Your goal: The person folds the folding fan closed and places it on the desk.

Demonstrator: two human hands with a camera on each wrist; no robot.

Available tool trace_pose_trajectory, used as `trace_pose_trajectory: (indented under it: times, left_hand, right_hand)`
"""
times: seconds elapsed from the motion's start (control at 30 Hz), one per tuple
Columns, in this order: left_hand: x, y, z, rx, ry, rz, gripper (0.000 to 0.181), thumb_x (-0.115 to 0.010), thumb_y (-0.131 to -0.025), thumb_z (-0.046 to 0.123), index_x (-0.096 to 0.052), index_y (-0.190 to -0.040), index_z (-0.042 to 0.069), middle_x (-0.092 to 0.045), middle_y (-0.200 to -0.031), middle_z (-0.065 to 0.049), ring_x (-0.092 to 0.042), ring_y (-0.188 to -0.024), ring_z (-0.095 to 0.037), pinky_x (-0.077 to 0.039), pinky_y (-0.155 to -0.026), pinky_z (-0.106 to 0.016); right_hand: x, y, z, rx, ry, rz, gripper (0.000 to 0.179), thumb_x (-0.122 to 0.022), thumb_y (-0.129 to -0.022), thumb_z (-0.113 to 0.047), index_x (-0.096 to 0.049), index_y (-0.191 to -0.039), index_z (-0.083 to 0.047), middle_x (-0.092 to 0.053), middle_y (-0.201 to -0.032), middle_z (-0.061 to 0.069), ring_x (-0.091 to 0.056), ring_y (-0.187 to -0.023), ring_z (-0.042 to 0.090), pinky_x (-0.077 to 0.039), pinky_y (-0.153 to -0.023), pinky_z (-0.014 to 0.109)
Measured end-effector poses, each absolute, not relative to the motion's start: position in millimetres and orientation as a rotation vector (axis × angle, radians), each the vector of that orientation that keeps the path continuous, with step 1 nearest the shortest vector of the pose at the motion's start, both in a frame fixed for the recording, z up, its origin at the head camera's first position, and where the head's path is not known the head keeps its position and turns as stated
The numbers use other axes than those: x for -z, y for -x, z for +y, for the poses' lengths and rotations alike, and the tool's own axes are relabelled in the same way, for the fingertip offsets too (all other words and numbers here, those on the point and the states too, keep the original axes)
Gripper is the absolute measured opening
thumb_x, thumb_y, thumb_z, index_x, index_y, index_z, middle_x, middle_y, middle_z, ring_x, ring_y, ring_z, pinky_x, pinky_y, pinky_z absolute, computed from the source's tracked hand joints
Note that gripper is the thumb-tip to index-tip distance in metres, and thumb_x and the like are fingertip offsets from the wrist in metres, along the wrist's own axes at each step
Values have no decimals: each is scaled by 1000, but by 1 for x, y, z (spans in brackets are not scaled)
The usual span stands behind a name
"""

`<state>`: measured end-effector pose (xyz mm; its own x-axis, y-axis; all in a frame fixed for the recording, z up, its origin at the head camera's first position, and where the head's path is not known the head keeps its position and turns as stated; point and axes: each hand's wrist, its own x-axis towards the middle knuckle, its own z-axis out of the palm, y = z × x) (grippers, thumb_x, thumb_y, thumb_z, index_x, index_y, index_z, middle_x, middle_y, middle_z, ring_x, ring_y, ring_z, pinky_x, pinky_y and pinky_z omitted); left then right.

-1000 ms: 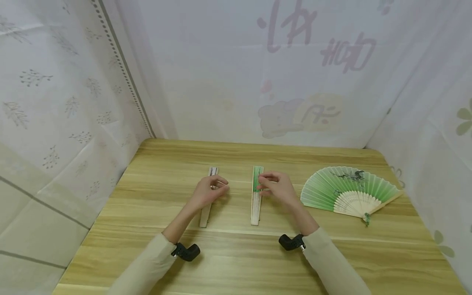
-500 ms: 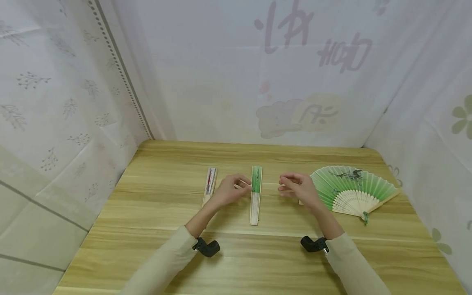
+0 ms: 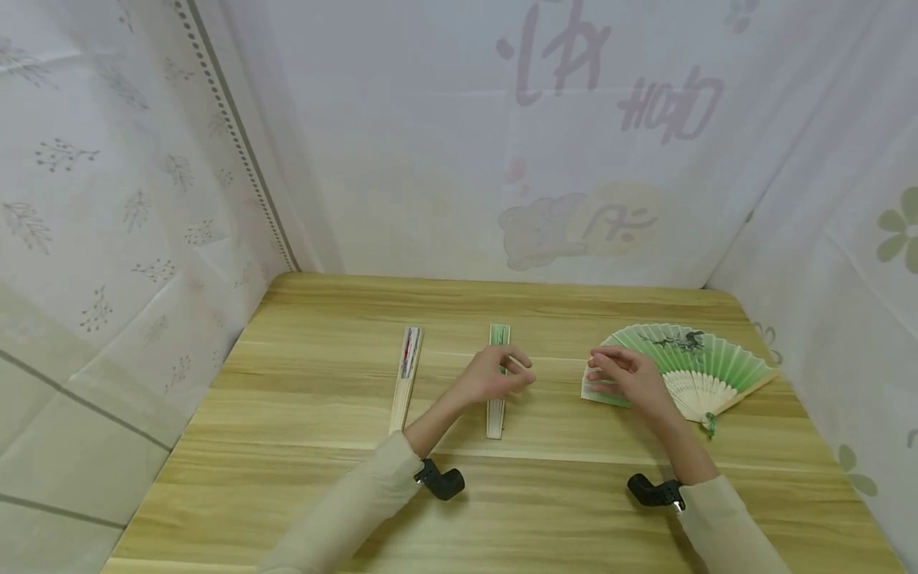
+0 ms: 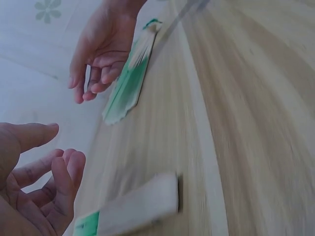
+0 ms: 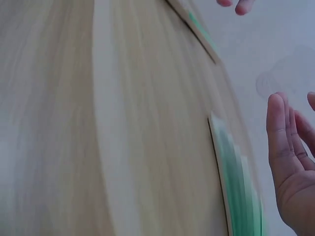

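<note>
My left hand [image 3: 495, 375] hovers over the folded green fan [image 3: 496, 418], fingers loosely bent and nothing in them. That fan lies near the middle of the table, partly hidden by the hand in the head view. My right hand [image 3: 631, 379] is above the left part of the spread green fan [image 3: 746, 360], also holding nothing, its fingers relaxed. The spread fan shows a dark painted branch, pale ribs and a green tassel [image 3: 711, 422]. In the left wrist view the folded fan [image 4: 142, 201] lies below my left fingers.
Another folded fan [image 3: 406, 367], white with a red and dark print, lies to the left, its lower end close to the left sleeve [image 3: 366, 486]. The wooden table [image 3: 545, 518] is bordered by white patterned cloth [image 3: 402, 159] at the back and sides.
Both hands have moved to the right, the left from the white folded fan to over the green folded one, the right from the green folded fan to the spread fan. The fans stay put.
</note>
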<state>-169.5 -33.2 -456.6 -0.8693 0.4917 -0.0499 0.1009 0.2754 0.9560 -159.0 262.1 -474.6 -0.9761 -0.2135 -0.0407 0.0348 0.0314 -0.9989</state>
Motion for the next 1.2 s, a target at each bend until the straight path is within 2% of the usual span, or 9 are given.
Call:
trace_pose_trajectory:
  times: [0.1, 0.27, 0.57, 0.83, 0.97, 1.2]
  left_hand:
    - [458, 169, -21, -1628, -547, 2205, 24, -73, -95, 13, -68, -112, -3, -70, -91, -5, -72, -82, -37, -60, -63, -37]
    - [457, 165, -2, -1630, -530, 2195, 23, -77, -93, 12, -70, -109, -3, -71, -86, -5, -71, -82, -40, -56, -57, -31]
    - [461, 160, 23, -1571, -482, 2241, 24, -78, -91, 15, -70, -109, 2, -71, -82, 1, -71, -71, -24, -52, -53, -25]
    - [470, 158, 37, -1541, -510, 2254, 25, -79, -91, 15, -70, -110, 1, -72, -79, 2, -71, -70, -26, -48, -52, -21]
    - [472, 157, 44, -1525, -512, 2275, 24, -80, -90, 15, -71, -107, 2, -71, -75, 4, -68, -64, -19, -46, -51, -20]
    - [471, 153, 55, -1463, -476, 2347, 21, -83, -86, 18, -72, -100, 7, -69, -72, 9, -62, -60, -4, -46, -54, -20]
  right_hand:
    - [476, 155, 277, 2053, 187, 2154, 49, -61, -104, -19, -49, -135, 17, -61, -118, 31, -71, -95, 27, -57, -82, 45]
    - [478, 147, 305, 2069, 136, 2179, 51, -62, -104, -20, -49, -137, 16, -63, -119, 27, -70, -96, 25, -56, -83, 44]
    - [473, 135, 343, 2216, 76, 2113, 28, -61, -104, -12, -63, -128, 1, -71, -110, 12, -72, -93, 21, -57, -82, 38]
    - [473, 113, 386, 2299, 54, 2071, 22, -56, -104, -1, -68, -122, -7, -73, -105, 8, -73, -88, 21, -58, -76, 33]
    - [473, 107, 406, 2391, 33, 2023, 25, -54, -104, 2, -71, -119, -9, -74, -105, 6, -73, -88, 18, -58, -75, 30]
    - [474, 104, 433, 2519, -24, 1964, 23, -58, -101, 6, -73, -115, -5, -75, -102, 11, -74, -85, 22, -58, -72, 34]
